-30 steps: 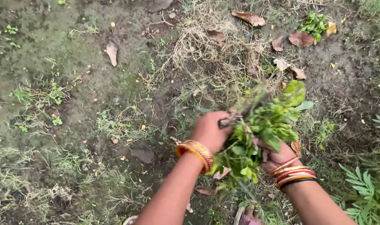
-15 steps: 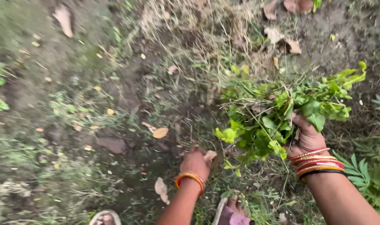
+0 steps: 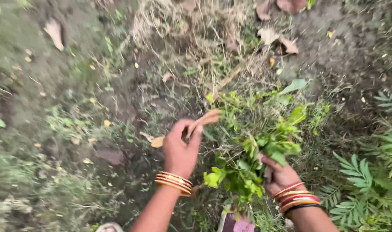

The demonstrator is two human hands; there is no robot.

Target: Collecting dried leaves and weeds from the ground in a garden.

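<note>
Leafy green weed bunch (image 3: 252,150) held upright; dry brown leaf (image 3: 204,119) pinched, raised.

A bunch of green leafy weeds (image 3: 256,146) is clutched in the right hand (image 3: 278,174), with the stems closed inside the grip and the leaves spread above and to its left. A dry brown leaf (image 3: 205,119) is pinched between the fingers of the left hand (image 3: 181,150), just left of the bunch. Bangles (image 3: 174,182) are worn on both wrists. Fern fronds (image 3: 368,172) are seen right of the right grip, above bare soil (image 3: 118,94).
</note>
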